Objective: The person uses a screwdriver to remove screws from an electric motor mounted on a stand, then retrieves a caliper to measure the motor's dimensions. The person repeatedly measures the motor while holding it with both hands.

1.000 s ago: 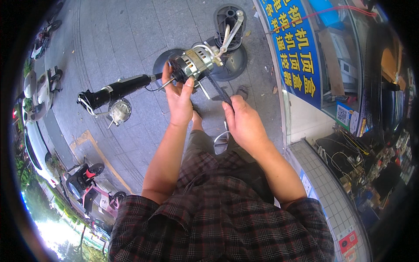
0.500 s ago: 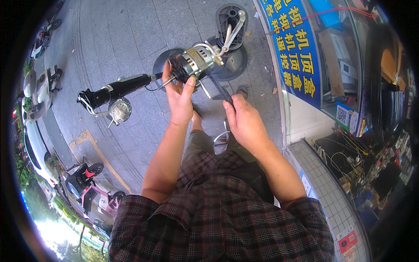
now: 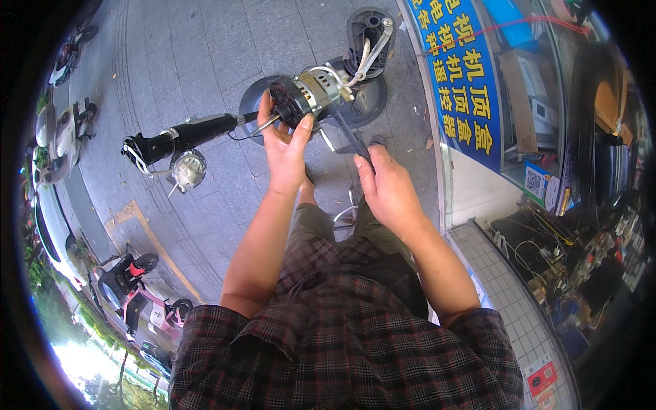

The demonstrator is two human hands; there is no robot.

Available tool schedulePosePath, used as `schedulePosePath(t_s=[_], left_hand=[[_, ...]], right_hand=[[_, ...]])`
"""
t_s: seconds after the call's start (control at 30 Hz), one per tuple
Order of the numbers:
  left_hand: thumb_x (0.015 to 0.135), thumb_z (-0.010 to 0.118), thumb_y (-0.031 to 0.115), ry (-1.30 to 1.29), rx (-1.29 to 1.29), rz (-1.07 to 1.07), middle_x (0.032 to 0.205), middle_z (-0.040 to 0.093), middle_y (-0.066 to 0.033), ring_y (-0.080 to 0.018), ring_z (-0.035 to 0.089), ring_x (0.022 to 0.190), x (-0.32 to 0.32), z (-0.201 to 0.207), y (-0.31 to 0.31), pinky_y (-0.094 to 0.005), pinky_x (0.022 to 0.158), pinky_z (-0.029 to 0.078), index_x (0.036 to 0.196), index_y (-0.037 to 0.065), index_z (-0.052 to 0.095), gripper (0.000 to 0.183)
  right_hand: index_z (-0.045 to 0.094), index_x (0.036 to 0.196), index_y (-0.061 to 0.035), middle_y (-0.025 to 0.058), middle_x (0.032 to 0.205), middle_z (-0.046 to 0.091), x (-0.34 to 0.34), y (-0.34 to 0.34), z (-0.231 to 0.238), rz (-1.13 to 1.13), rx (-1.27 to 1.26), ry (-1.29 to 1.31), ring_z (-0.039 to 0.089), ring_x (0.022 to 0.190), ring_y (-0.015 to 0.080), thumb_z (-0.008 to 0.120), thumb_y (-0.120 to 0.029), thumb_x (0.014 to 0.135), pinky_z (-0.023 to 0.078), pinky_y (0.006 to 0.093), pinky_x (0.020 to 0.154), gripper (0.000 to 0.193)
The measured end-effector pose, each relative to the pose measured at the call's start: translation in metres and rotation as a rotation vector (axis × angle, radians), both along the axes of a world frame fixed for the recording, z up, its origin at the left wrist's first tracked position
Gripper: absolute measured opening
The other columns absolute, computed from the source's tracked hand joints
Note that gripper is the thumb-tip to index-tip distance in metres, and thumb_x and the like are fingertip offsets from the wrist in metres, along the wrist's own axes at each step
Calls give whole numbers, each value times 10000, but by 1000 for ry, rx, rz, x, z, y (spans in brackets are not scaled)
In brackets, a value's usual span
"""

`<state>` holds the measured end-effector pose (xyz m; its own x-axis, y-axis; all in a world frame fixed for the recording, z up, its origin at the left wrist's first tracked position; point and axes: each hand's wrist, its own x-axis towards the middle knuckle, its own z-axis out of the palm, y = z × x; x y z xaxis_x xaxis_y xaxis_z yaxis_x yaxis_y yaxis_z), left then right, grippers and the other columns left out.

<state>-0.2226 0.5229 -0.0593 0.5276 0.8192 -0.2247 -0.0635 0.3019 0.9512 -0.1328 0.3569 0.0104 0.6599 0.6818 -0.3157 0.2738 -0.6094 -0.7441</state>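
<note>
Electric motor [image 3: 316, 92] with a blackened end sits in your left hand [image 3: 283, 154], seemingly raised over the pavement [image 3: 205, 61] toward its shop-side edge. Your thumb presses the lower casing while the fingers curl round the far side, beside the bare steel shaft [image 3: 263, 127]. Your right hand [image 3: 388, 179] is closed around a dark, slim tool [image 3: 350, 134], thumb laid along it; its far end runs up to the motor's lower right side, and you cannot tell from this angle whether it touches. A pale lever [image 3: 372, 60] with wires runs from the motor's right end to the grey oval housing [image 3: 359, 37].

Working the tool at the motor's underside looks like the step in hand. Your next move probably calls for a firm left hold, so the motor does not twist, and a small, controlled push from the right, with its tip clear of your left thumb and the wires. Black tube [image 3: 205, 130] and white-grey housing [image 3: 186, 171] lie to the left, apart from both hands.
</note>
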Motion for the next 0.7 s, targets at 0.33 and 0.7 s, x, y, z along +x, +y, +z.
schedulePosePath(t_s=[0.33,0.7], left_hand=[[921,768,45,-12,-41,26,1508,461,-150,-244,530,1315,4,6,0,-373,1051,508,1638,99,241,892],[924,767,44,-31,-28,37,1458,507,-155,-230,570,1266,6,10,-2,-361,1027,525,1627,71,252,872]], right_hand=[[580,1089,39,336,880,673,3,-3,-4,3,-12,108,663,864,534,599,-257,1062,527,580,764,297],[562,1073,43,333,900,676,6,-3,1,20,-1,77,662,880,530,592,-261,1066,521,580,773,305]])
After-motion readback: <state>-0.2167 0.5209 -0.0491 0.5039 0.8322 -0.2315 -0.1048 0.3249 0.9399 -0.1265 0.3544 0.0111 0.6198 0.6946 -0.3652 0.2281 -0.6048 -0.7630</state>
